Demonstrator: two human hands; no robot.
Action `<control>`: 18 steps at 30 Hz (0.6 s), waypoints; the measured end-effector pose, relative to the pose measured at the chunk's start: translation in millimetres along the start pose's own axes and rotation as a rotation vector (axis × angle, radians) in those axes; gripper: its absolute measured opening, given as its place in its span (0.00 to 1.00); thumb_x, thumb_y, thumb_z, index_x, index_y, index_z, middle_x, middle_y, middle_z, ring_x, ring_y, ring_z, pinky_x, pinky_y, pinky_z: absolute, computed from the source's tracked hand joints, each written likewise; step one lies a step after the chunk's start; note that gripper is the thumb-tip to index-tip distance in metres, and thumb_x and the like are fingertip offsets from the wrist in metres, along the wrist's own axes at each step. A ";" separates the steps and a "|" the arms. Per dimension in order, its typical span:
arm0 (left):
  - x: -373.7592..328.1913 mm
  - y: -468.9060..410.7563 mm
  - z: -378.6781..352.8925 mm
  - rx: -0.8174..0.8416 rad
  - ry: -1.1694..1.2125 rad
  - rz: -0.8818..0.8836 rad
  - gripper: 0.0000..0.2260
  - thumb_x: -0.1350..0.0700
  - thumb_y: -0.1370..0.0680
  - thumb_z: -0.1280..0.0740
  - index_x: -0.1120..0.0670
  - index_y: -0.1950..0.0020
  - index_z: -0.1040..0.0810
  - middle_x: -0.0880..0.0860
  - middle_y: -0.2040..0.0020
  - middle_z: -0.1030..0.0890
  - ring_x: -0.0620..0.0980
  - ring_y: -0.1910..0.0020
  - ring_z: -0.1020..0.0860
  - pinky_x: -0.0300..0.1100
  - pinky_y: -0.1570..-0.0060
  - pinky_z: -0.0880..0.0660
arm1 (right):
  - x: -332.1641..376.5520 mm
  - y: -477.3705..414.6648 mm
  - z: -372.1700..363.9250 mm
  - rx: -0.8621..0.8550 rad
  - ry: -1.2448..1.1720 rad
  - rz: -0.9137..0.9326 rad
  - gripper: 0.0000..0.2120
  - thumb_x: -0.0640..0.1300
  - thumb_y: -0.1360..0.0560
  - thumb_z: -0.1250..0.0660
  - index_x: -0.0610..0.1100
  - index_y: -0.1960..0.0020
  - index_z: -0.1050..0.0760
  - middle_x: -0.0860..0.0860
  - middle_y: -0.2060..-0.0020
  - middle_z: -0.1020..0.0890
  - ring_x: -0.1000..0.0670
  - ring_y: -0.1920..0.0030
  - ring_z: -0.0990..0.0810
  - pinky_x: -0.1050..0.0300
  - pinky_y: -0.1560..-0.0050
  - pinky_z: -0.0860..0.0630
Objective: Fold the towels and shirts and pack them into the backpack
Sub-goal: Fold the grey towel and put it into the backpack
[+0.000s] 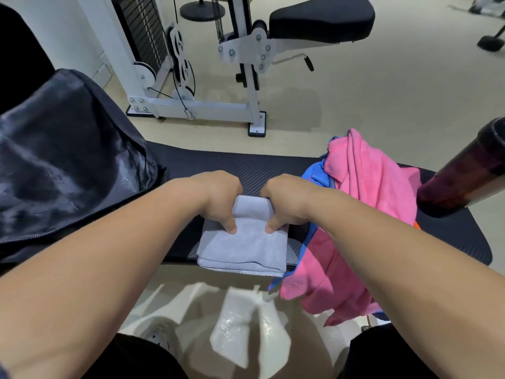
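We start at the edge nearest us. The grey towel (243,250) lies folded on the black surface (273,165), and its near fold juts a little past the surface's near rim. A pull toward us as we finish the fold could drag the bundle over that rim to the floor, and the layers could spring apart.

Just right of the towel a pink cloth (369,192) is heaped over a blue cloth (317,173), and both spill down past the same rim. The blue hem runs right beside the towel, so a careless sweep could catch it in the fold or tip the loose heap off. Farther right of the towel stands a dark bottle (464,173) (we cannot tell whether it touches the pink cloth). If it does, a tug on the heap might topple it.

Then the hold. The left grip (218,199) and the right grip (287,202) sit side by side on the far half of the towel, close together but apart. Both are narrow and closed on the cloth, with each thumb pressed on the top layer. The other fingers curl over the far fold, where we lose sight of their tips.

Left of the towel, and reaching farther back, the black backpack (68,160) lies on the same surface. Its zipped edge faces the towel, so the carry across is short.
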State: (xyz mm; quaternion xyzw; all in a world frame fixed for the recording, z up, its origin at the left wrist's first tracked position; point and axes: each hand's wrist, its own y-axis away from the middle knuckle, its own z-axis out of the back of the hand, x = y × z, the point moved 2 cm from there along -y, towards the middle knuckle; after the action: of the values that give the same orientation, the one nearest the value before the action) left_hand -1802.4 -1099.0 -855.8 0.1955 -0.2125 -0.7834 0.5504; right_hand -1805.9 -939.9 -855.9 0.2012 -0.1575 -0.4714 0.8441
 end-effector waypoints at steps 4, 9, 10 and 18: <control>-0.4 -2.4 1.0 -0.045 0.013 -0.039 0.17 0.44 0.35 0.20 0.51 0.58 0.23 0.49 0.61 0.21 0.51 0.60 0.22 0.46 0.63 0.24 | -4.5 -1.2 3.9 -0.040 0.058 0.029 0.22 0.56 0.34 0.20 0.46 0.48 0.23 0.50 0.55 0.25 0.45 0.52 0.24 0.50 0.52 0.23; 3.7 -11.1 11.6 -0.481 -0.066 0.030 0.11 0.47 0.29 0.28 0.49 0.57 0.28 0.49 0.59 0.23 0.54 0.59 0.24 0.46 0.63 0.30 | -16.4 -3.8 15.0 -0.431 0.130 -0.081 0.14 0.43 0.29 0.29 0.46 0.45 0.26 0.47 0.52 0.27 0.41 0.49 0.23 0.52 0.58 0.33; 2.9 -10.0 11.2 -0.548 -0.079 0.049 0.10 0.48 0.27 0.30 0.50 0.57 0.30 0.50 0.58 0.23 0.56 0.58 0.24 0.46 0.62 0.32 | -17.1 -2.2 15.3 -0.490 0.136 -0.107 0.13 0.41 0.29 0.30 0.46 0.45 0.27 0.47 0.51 0.24 0.40 0.48 0.23 0.51 0.58 0.33; -12.7 44.6 -37.3 -0.618 0.004 -0.074 0.37 0.30 0.28 0.38 0.54 0.28 0.31 0.56 0.28 0.27 0.58 0.31 0.27 0.55 0.35 0.27 | 2.6 58.2 -33.5 -0.548 -0.142 -0.002 0.40 0.65 0.27 0.36 0.42 0.23 0.36 0.44 0.25 0.31 0.41 0.24 0.36 0.43 0.26 0.35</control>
State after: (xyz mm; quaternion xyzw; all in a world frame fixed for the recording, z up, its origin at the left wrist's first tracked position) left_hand -1743.5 -1104.9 -861.5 0.0281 0.0442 -0.8300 0.5553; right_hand -1746.6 -908.2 -856.4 -0.0676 -0.0827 -0.5102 0.8534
